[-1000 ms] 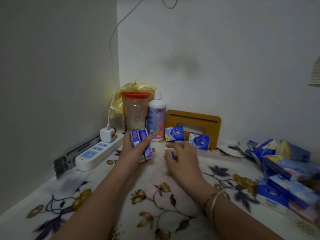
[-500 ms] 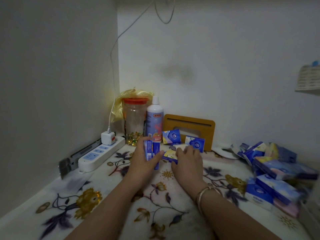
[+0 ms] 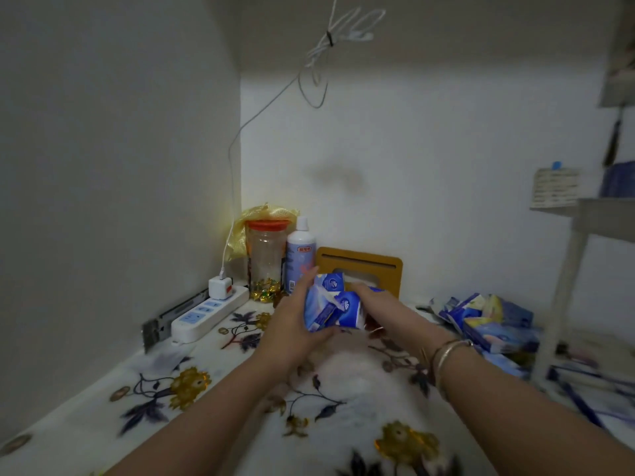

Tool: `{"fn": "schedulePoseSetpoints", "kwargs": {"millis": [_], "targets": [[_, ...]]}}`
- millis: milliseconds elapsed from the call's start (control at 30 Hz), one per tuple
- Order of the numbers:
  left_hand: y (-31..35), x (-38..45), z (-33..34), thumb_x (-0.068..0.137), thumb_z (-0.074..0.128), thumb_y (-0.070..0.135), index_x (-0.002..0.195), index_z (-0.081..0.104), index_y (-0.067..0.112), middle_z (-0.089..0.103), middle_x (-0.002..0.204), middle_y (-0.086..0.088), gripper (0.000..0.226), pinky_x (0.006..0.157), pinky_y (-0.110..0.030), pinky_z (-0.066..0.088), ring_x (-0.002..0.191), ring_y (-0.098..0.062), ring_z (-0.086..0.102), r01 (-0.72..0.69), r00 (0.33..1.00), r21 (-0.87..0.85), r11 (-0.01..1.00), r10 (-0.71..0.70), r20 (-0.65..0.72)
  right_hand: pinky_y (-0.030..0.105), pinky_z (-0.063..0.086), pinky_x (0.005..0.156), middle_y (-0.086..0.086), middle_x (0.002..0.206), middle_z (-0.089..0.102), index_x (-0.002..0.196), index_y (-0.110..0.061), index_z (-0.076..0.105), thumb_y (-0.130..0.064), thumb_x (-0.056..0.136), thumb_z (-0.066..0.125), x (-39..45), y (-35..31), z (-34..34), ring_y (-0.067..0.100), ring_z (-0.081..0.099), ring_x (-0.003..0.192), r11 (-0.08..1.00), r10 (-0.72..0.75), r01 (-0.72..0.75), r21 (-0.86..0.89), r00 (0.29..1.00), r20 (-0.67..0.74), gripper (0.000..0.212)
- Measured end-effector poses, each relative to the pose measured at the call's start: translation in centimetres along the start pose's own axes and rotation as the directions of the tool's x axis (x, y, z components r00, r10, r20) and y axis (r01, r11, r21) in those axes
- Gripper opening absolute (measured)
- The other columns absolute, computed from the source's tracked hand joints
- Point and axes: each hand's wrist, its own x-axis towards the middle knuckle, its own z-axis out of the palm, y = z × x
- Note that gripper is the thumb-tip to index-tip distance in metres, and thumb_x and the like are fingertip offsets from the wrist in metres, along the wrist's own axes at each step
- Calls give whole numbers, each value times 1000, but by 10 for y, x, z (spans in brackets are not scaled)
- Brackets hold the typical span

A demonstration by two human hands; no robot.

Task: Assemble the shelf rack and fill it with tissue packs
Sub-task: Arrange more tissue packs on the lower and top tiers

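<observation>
While the left hand [image 3: 292,324] and right hand [image 3: 381,309] clasp a bunch of blue tissue packs [image 3: 335,305] between them, more packs [image 3: 491,324] lie heaped on the floral surface [image 3: 343,389].

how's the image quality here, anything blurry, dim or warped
Head view: dim overall, the brightest patch a yellowish glow in the corner behind the jar. The pile of tissue packs at right is smeared by motion blur, while the packs held between the left hand and right hand are softer than the power strip. Wide-angle distortion bends the wall corner at the top.
</observation>
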Motion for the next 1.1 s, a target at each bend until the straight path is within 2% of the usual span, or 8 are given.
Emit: {"fn": "schedulePoseSetpoints", "kwargs": {"millis": [133, 233, 433, 567, 733, 867, 1033, 1100], "targets": [[56, -5, -17, 71, 83, 29, 146, 26, 38, 38, 145, 13, 94, 105, -27, 42, 133, -5, 38, -124, 991, 29, 992, 125, -49, 27, 46, 61, 10, 70, 61, 79, -10, 60, -51, 99, 32, -44, -41, -37, 21, 55, 61, 997, -58, 57, -60, 998, -12, 54], [109, -15, -26, 69, 84, 27, 142, 28, 45, 47, 131, 15, 94, 94, -22, 50, 118, 1, 50, -217, 976, -2, 976, 217, 22, 33, 52, 77, 19, 99, 70, 105, -4, 65, -60, 97, 17, -80, -68, -65, 27, 63, 81, 971, -86, 79, -224, 996, -19, 74], [207, -28, -34, 72, 82, 17, 139, 32, 40, 62, 113, 10, 87, 82, -25, 57, 96, -1, 66, -366, 928, -61, 928, 369, 43, 28, 56, 66, 18, 92, 73, 95, -9, 70, -76, 86, 6, -171, -110, -120, 22, 69, 72, 987, -155, 157, -25, 987, 44, 93], [261, -29, -34, 72, 80, 20, 134, 34, 41, 61, 103, 18, 80, 74, -13, 54, 90, 6, 63, -502, 863, 20, 865, 502, -54, 32, 56, 85, 11, 101, 72, 102, -14, 65, -75, 86, 29, -222, -136, -162, 21, 70, 92, 963, -266, 266, -36, 964, 18, 72], [334, -27, -14, 75, 79, 16, 140, 30, 40, 59, 118, 11, 85, 78, -16, 55, 96, -2, 61, -597, 796, 42, 801, 598, -93, 32, 48, 95, 4, 101, 68, 98, -18, 58, -43, 86, 60, -276, -149, -223, 16, 64, 98, 926, -358, 351, -136, 933, -31, 27], [380, -26, 21, 75, 79, 17, 142, 28, 40, 58, 126, 5, 87, 86, -23, 56, 106, -8, 61, -658, 753, -17, 753, 657, -32, 38, 49, 100, 14, 108, 70, 111, -7, 62, -31, 81, 62, -297, -137, -269, 24, 65, 104, 932, -362, 357, -64, 930, -71, 39], [436, -17, 68, 68, 85, 27, 147, 21, 34, 47, 127, 12, 102, 96, -23, 48, 117, -6, 54, -649, 748, -145, 747, 661, 62, 31, 56, 80, 9, 95, 74, 103, -14, 67, -24, 86, 55, -316, -107, -335, 15, 68, 81, 913, -378, 405, 53, 887, -265, 23], [452, -13, 84, 72, 79, 40, 147, 23, 31, 41, 136, 10, 94, 100, -23, 41, 125, -5, 44, -604, 775, -131, 786, 618, 133, 29, 52, 72, 7, 93, 72, 103, -14, 62, -34, 70, 63, -321, -92, -364, 15, 67, 79, 923, -345, 384, 20, 851, -397, 39]]}}
